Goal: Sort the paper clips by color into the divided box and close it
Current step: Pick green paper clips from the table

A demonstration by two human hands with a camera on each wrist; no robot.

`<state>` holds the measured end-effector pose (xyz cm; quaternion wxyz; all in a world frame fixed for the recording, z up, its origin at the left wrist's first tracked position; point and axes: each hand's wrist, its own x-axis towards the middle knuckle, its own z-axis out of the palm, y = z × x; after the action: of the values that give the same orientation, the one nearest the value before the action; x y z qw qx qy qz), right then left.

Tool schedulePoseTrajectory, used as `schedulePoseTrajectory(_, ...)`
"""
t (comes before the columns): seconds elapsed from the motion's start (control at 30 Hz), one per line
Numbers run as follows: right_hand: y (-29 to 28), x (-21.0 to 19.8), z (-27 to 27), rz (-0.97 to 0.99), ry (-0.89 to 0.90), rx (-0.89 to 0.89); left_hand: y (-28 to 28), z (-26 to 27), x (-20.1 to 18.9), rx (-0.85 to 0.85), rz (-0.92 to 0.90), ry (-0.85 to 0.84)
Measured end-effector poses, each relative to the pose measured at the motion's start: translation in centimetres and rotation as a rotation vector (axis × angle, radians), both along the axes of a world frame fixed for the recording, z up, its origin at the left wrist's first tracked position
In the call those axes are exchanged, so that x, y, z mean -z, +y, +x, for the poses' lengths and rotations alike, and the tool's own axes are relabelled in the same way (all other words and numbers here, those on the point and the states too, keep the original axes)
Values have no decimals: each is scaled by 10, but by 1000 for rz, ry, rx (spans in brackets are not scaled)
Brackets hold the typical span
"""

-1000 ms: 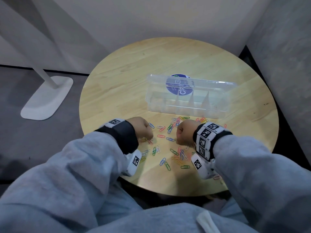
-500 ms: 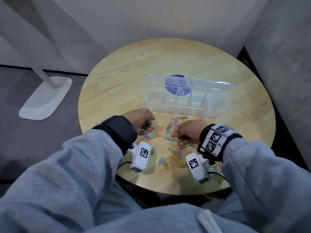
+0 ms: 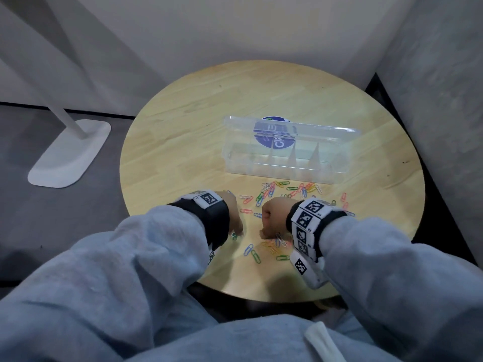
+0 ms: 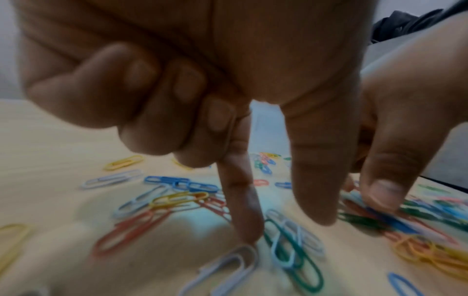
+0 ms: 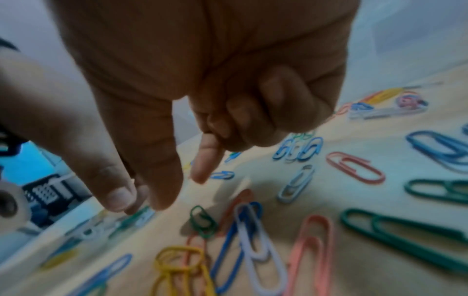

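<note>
Both hands hover over the scattered paper clips (image 3: 271,194) on the counter (image 3: 183,142): the left hand (image 3: 234,218), index finger and thumb extended, gripping nothing, brackets a green paper clip (image 4: 291,254) lying lengthwise away from it, while the right hand (image 3: 273,218) does likewise, well short of the open divided box (image 3: 285,163).

Paper clips (image 3: 271,190) are showing blue, green, yellow, red, pink and white on the pale wood table (image 3: 183,142); the clear box (image 3: 285,167) is sitting over what looks like a blue sticker (image 3: 273,141).

Paper clips (image 3: 271,205) lie scattered on the table (image 3: 183,142) before the divided box (image 3: 285,155); both hands among them.
</note>
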<state>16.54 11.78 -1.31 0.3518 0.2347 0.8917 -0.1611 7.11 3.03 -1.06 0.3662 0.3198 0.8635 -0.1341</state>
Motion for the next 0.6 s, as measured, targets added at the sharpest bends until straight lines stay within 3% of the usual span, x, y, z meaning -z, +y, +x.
schedulePoseTrajectory(0.13,-4,9,-5,80,-43,-70,0,7,3,24,1,-19)
schedulePoseTrajectory(0.33,1,11,0,66,-32,-39,0,3,10,2,30,-10)
schedulePoseTrajectory(0.5,14,-5,12,-90,150,232,-3,0,13,-30,82,-7)
schedulePoseTrajectory(0.6,24,-9,13,-175,197,304,-4,-1,12,-59,148,-33)
